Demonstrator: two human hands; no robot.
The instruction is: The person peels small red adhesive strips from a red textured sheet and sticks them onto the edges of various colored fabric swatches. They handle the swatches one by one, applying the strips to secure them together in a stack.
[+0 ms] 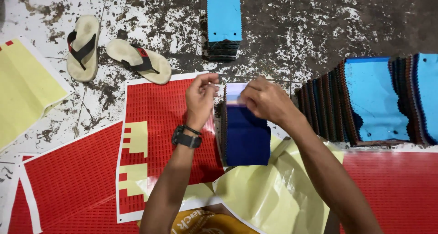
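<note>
A stack of dark blue fabric swatches (pixel 247 136) with zigzag edges lies on the floor in front of me. My right hand (pixel 267 99) presses on the top end of the stack, where a pale strip (pixel 235 94) shows. My left hand (pixel 201 97), with a black watch on the wrist, is pinched shut just left of that strip, over a red sticker sheet (pixel 155 120); what its fingertips hold is too small to tell.
Two beige flip-flops (pixel 116 51) lie at upper left. Another swatch stack with a light blue top (pixel 223 19) sits ahead. Rows of swatches (pixel 374 101) fan out at right. Red sheets (pixel 68 179) and yellow backing paper (pixel 273 193) cover the stained floor.
</note>
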